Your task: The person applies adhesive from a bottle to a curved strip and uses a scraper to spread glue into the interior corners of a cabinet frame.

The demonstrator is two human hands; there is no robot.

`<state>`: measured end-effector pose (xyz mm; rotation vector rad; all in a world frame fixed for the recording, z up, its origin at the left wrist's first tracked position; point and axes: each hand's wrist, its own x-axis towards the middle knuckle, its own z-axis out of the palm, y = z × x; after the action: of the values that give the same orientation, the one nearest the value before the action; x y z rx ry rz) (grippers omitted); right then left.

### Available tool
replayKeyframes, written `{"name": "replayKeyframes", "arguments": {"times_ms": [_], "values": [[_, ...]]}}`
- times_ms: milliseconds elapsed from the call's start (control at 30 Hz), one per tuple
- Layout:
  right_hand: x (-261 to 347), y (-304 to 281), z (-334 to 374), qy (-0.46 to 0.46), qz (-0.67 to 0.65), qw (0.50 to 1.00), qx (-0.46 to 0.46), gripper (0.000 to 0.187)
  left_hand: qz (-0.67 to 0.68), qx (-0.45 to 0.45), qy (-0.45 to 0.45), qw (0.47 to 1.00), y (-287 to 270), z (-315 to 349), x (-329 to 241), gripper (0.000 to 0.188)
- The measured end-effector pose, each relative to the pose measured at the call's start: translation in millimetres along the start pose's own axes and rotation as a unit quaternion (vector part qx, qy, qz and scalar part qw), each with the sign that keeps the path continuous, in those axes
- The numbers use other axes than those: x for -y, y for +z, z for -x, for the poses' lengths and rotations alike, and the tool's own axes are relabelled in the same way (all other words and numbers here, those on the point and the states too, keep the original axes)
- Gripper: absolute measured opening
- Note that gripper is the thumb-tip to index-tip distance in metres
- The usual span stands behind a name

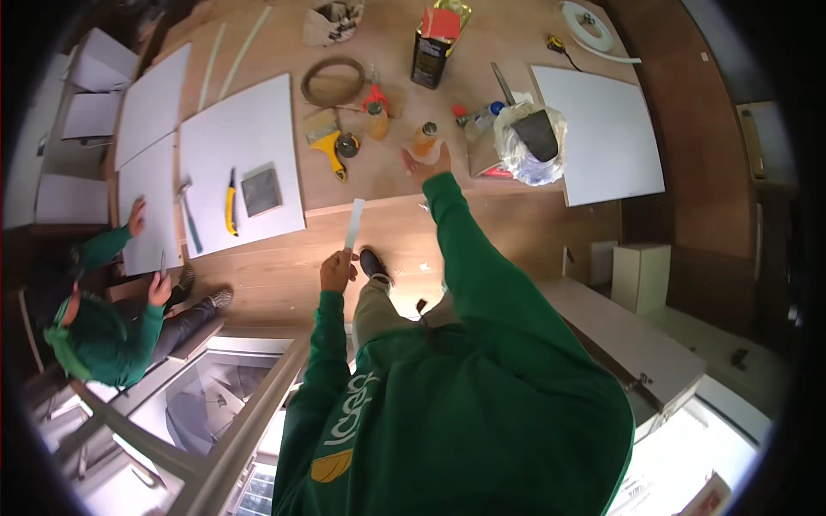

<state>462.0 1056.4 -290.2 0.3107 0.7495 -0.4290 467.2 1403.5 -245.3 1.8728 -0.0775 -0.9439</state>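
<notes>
My left hand (337,271) is closed around the lower end of a narrow white strip (354,224), which points up toward the table's front edge. My right hand (428,165) is stretched over the table, its thumb and fingers apart on either side of the base of a small glass jar of orange liquid (425,138). Whether the fingers touch the glass I cannot tell. A second orange jar (377,120) stands to its left, near red-handled scissors (373,96). Further left lie a yellow-handled paintbrush (326,143) and a dark tape roll (347,144).
A plastic-wrapped container (531,144) and a blue-capped bottle (483,120) stand right of my hand. White panels (602,138) lie at both sides. A hammer (190,215) and yellow cutter (231,202) rest on the left one. A dark tin (428,56) stands behind. A co-worker (112,327) sits left.
</notes>
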Motion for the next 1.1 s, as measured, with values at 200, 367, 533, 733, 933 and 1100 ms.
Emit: {"name": "replayKeyframes", "arguments": {"times_ms": [200, 367, 533, 733, 933, 1100], "values": [[20, -2, -56, -0.059, -0.078, 0.995, -0.003, 0.056, 0.006, 0.098, -0.064, 0.993, -12, -45, 25, 0.042], [6, -11, 14, -0.09, 0.091, 0.981, 0.142, 0.048, 0.027, 0.141, -0.061, 0.988, 0, -77, 39, 0.041], [-36, -11, 90, -0.073, 0.417, 0.9, 0.106, 0.044, 0.032, 0.116, -0.062, 0.991, 30, -111, 24, 0.039], [-33, -17, 108, -0.144, 0.435, 0.88, 0.125, 0.04, -0.071, 0.068, -0.043, 0.994, 55, -139, 20, 0.041], [-15, -20, 79, -0.238, 0.517, 0.81, 0.142, 0.038, -0.07, 0.043, -0.054, 0.995, 81, -146, 17, 0.04], [4, -16, 64, -0.277, 0.51, 0.801, 0.144, 0.034, -0.071, 0.032, -0.071, 0.994, 96, -146, 17, 0.036]]}}
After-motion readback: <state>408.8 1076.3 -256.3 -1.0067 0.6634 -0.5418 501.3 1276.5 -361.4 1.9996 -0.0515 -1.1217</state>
